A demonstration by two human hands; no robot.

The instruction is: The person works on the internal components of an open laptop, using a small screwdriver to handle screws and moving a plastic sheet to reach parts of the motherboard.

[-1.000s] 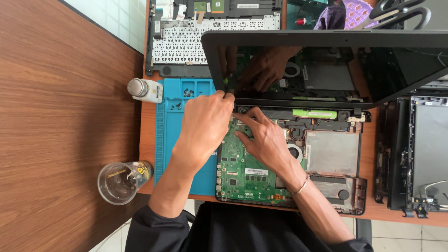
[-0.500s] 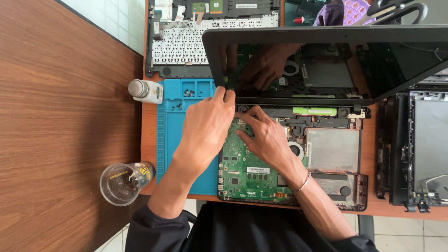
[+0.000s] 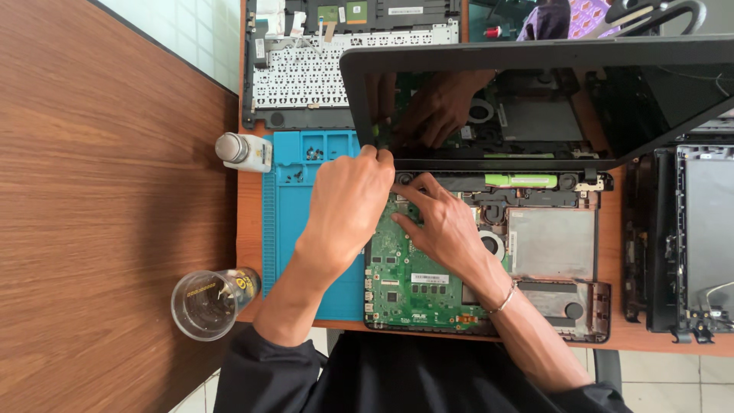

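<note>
Green circuit board [image 3: 413, 279] in the opened laptop, bright blue work mat [image 3: 294, 222] dotted with dark screws, lime-green strip [image 3: 520, 180] by the hinge, glossy black screen [image 3: 550, 107], white-keyed keyboard panel [image 3: 302, 73], reddish-brown wood-grain table [image 3: 107, 191], clear glass cup [image 3: 200, 303], black sleeves [image 3: 260, 375].

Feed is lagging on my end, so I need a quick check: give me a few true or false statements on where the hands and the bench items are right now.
1. Both hands, left hand and right hand, are at the green circuit board of the opened laptop. True.
2. The laptop screen is folded shut. False: it stands open, reflecting the hands.
3. A clear plastic cup lies by the blue mat. True.
4. The detached keyboard lies on the wooden floor. False: it lies on the table, beyond the mat.
5. The right hand holds scissors. False: its fingers rest on the board.
</note>
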